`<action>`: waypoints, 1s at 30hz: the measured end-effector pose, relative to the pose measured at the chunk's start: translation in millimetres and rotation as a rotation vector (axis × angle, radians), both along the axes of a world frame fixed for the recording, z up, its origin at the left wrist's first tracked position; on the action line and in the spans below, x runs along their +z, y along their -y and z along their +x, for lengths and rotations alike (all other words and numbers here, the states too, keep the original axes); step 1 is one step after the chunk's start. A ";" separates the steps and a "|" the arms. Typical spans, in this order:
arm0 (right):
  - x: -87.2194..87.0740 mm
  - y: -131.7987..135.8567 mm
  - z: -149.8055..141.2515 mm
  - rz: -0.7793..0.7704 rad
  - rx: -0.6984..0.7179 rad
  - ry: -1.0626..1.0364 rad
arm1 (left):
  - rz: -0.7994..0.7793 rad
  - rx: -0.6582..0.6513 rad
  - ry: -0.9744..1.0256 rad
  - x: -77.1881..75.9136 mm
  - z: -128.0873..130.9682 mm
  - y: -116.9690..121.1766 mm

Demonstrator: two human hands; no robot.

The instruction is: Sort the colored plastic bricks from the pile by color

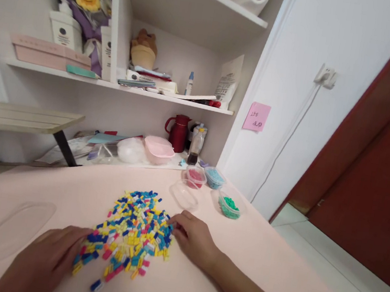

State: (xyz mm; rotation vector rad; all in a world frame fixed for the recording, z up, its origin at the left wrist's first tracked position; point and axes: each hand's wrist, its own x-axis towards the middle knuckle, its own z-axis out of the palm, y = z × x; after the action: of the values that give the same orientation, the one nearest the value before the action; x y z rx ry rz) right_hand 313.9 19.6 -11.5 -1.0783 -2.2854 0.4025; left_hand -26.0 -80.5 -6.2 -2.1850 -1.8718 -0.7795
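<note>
Small plastic blocks (135,234) in blue, teal, yellow, pink and white lie in a loose pile on the pink tabletop. My left hand (50,256) rests at the pile's left edge, its fingers stretched towards the blocks and the fingertips touching or nearly touching them. At the right edge is my right hand (195,235), fingers bent and a little apart, with the tips beside blue and teal blocks. No block is visibly held in either hand. Closest to me, a dark blue block (96,286) lies apart from the pile.
Beyond my right hand stand clear tubs of red pieces (196,177), light blue pieces (214,177) and green pieces (230,207). A clear lid (183,195) lies near them, and another clear lid (13,227) at left. A red jug (178,133) and pink container (159,149) stand behind.
</note>
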 end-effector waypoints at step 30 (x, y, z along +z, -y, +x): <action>15.6 -30.2 37.2 0.049 -0.486 -0.044 | -0.012 -0.070 0.159 -36.7 -25.4 -22.2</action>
State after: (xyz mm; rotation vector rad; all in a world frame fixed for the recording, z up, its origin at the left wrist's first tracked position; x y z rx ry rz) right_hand 351.1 49.7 4.1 -1.5254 -1.8976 0.1697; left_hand -51.5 -58.3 -42.9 -2.2673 -1.8841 -0.9847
